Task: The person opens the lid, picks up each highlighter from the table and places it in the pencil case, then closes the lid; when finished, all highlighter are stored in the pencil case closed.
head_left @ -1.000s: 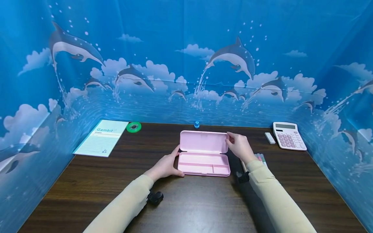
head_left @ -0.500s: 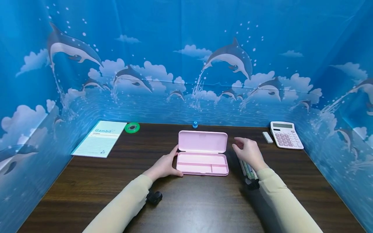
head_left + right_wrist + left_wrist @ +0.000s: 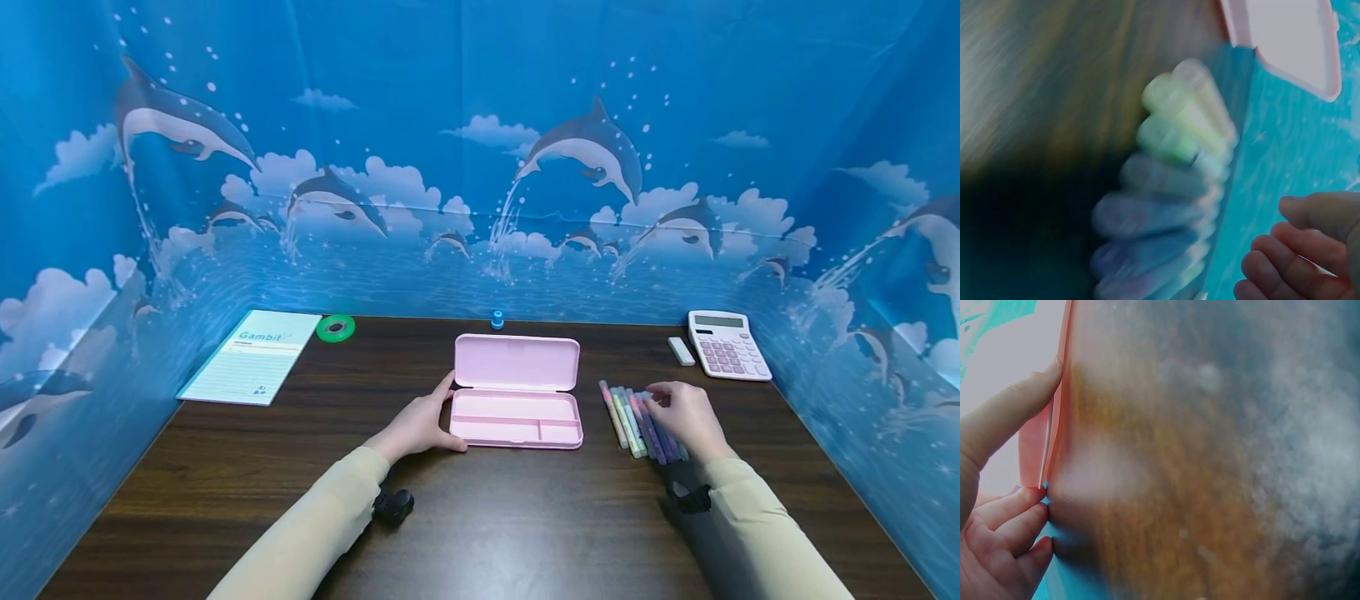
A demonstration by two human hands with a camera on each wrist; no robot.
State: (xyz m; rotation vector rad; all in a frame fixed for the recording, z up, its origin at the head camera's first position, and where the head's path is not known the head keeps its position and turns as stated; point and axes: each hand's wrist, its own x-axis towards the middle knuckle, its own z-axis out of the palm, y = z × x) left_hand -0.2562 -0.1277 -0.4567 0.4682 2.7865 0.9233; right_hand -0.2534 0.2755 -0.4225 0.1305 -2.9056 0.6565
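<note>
A pink pencil case (image 3: 517,364) lies with its lid raised, showing bare compartments in its base. My left hand (image 3: 417,427) holds its left end, thumb at the front corner and fingers along the side. In the left wrist view, the thumb and fingertips meet the case's pink edge (image 3: 1034,453). Several coloured markers (image 3: 624,421) lie side by side to the right of the case. Over the right-hand part of this row hovers my right hand (image 3: 688,417), fingers loosely bent. In the right wrist view nothing sits between its thumb and fingers (image 3: 1266,262).
At the back right are a white calculator (image 3: 727,346) and a white eraser-like block (image 3: 681,351). A small blue object (image 3: 497,320) stands behind the case. Back left, a green tape roll (image 3: 335,328) lies beside a notebook (image 3: 251,358). A dolphin-print curtain (image 3: 420,250) borders the table.
My right hand has let go of the case's lid and moved right and nearer, over the markers. The lid stays up. My left hand keeps its hold on the case.
</note>
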